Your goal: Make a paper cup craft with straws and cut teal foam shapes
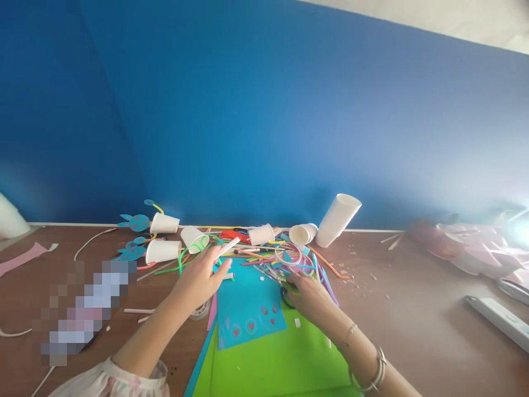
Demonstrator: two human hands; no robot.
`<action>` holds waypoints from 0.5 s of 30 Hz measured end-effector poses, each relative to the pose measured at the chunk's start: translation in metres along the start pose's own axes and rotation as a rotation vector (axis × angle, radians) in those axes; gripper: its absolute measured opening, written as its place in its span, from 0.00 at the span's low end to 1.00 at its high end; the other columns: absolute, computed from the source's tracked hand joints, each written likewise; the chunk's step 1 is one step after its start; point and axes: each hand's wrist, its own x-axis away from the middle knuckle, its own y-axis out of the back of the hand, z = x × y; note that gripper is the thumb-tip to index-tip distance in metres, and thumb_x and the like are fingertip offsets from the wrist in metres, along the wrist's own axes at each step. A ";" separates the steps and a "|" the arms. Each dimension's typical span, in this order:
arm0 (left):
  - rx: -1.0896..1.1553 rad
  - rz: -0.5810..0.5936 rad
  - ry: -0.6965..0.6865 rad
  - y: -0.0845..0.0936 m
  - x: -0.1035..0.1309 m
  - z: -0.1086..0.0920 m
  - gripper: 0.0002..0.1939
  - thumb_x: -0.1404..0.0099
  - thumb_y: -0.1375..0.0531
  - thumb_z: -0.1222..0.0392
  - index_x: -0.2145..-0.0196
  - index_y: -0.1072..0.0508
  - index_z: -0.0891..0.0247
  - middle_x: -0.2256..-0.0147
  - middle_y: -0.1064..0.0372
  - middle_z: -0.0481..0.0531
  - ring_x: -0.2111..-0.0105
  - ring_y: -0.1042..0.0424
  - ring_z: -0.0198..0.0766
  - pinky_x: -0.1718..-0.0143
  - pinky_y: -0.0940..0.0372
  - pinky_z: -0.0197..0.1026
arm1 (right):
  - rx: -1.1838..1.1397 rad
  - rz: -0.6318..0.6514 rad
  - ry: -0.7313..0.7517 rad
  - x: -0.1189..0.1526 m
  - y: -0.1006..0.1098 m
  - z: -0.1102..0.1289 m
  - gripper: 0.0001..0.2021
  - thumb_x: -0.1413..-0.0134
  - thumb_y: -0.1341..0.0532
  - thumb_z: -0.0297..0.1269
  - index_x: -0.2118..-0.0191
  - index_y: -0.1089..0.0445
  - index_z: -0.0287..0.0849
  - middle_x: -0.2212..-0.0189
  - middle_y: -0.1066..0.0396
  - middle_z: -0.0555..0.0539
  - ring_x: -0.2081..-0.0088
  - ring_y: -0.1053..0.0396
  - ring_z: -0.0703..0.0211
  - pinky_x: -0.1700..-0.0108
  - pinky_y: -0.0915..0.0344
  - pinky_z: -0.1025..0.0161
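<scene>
My left hand (202, 271) is over the left side of the craft pile, with a slim white stick (230, 246) between thumb and index finger. Below the thumb is a white marker with a purple end (228, 275). On the right side of the pile, my right hand (306, 289) has its fingers curled at the black-handled scissors (285, 298); the fingertips are partly hidden. Between both hands lies a blue paper sheet (252, 314) with hearts and faces drawn on it, on top of green sheets (268, 364).
Colourful pipe cleaners (248, 255) heap up behind the hands. Several white paper cups lie around, two bearing blue rabbit cutouts (138, 223), beside a leaning cup stack (336, 220). Clear tape (200, 310) is near my left forearm. A power strip (500, 320) lies right, before the blue wall (264, 110).
</scene>
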 end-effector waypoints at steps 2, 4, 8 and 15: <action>-0.113 0.095 -0.007 -0.002 -0.001 0.009 0.18 0.32 0.55 0.59 0.49 0.35 0.63 0.56 0.29 0.59 0.60 0.28 0.46 0.62 0.35 0.43 | 0.110 0.014 0.003 -0.003 -0.005 -0.007 0.16 0.53 0.42 0.27 0.55 0.30 0.39 0.59 0.28 0.39 0.55 0.31 0.44 0.57 0.39 0.56; -0.235 0.151 -0.002 -0.006 0.000 0.015 0.17 0.34 0.57 0.68 0.53 0.33 0.65 0.61 0.28 0.60 0.64 0.27 0.45 0.67 0.35 0.42 | 0.165 0.033 0.008 -0.005 -0.007 -0.005 0.20 0.54 0.42 0.26 0.51 0.32 0.39 0.57 0.28 0.38 0.54 0.31 0.44 0.57 0.40 0.57; -0.408 0.130 0.021 -0.015 0.003 0.020 0.18 0.39 0.55 0.74 0.56 0.32 0.68 0.65 0.27 0.62 0.67 0.27 0.48 0.71 0.37 0.42 | 0.183 0.066 0.020 -0.009 -0.001 0.001 0.19 0.55 0.42 0.24 0.55 0.30 0.38 0.58 0.27 0.37 0.60 0.28 0.44 0.63 0.40 0.58; -0.475 0.033 0.022 -0.018 0.003 0.018 0.13 0.36 0.52 0.68 0.62 0.29 0.66 0.65 0.27 0.63 0.60 0.30 0.51 0.61 0.37 0.49 | -0.198 0.020 0.076 -0.013 0.015 -0.023 0.14 0.59 0.37 0.28 0.63 0.25 0.47 0.75 0.27 0.51 0.73 0.32 0.58 0.72 0.42 0.66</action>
